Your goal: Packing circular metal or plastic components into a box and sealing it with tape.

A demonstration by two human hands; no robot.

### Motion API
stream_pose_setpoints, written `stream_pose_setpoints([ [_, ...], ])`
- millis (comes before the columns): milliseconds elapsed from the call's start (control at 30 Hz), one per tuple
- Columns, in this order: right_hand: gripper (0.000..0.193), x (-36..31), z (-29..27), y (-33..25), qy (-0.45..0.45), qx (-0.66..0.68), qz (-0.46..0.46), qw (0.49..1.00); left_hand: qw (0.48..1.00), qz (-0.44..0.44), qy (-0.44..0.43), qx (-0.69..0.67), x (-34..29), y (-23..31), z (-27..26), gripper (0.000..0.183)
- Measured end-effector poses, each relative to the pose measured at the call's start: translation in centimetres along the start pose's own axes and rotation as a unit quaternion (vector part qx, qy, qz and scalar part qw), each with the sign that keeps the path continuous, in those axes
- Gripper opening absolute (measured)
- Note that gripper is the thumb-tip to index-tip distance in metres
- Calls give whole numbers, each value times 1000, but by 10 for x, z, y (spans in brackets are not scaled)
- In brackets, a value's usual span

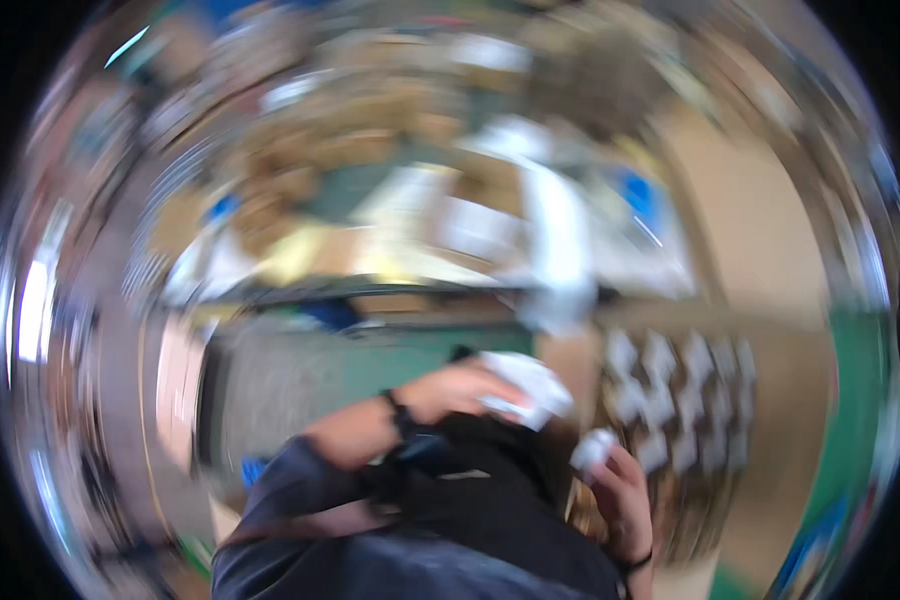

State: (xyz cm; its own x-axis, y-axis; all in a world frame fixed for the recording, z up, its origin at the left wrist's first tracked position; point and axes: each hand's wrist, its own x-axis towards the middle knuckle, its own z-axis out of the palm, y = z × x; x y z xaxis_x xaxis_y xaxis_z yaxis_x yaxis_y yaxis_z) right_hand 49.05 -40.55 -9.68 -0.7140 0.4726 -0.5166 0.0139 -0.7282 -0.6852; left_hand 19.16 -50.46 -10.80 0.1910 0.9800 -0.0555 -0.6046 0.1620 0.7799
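My left hand (467, 390) reaches across my front, closed on a crumpled white sheet-like bundle (532, 386); blur hides whether it is paper or thin plastic. Lower and to the right, my right hand (622, 492) pinches a small white wrapped piece (594, 451) between thumb and fingers. That piece is beside the near left part of a cardboard box (778, 400). Inside the box, similar white wrapped pieces (682, 402) stand in rows, with brownish shapes nearer me. The whole picture is smeared by motion.
Ahead runs a cluttered table with brown pieces (355, 130), white and yellow papers (400, 225) and a blue item (638, 198). A translucent white sheet (558, 240) hangs over its front edge. Green floor (320, 380) shows below, and a large cardboard panel (745, 205) stands at right.
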Motion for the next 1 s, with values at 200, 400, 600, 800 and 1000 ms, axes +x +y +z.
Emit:
stream_pose_setpoints([
  [200,26,-111,-86,132,228,182,17,956,952,-255,37,-168,41,-86,16,47],
  [400,30,-52,-135,168,468,-76,-117,873,932,-342,-53,-104,110,-129,39,48],
  [600,26,-21,-115,163,497,-519,-84,691,922,-382,-54,6,119,-148,64,39],
  [800,48,-48,-55,122,319,10,-239,917,908,-407,-90,40,128,-162,89,36],
  [1000,41,-47,-142,138,455,-41,-178,872,903,-410,-42,120,141,-186,87,41],
])
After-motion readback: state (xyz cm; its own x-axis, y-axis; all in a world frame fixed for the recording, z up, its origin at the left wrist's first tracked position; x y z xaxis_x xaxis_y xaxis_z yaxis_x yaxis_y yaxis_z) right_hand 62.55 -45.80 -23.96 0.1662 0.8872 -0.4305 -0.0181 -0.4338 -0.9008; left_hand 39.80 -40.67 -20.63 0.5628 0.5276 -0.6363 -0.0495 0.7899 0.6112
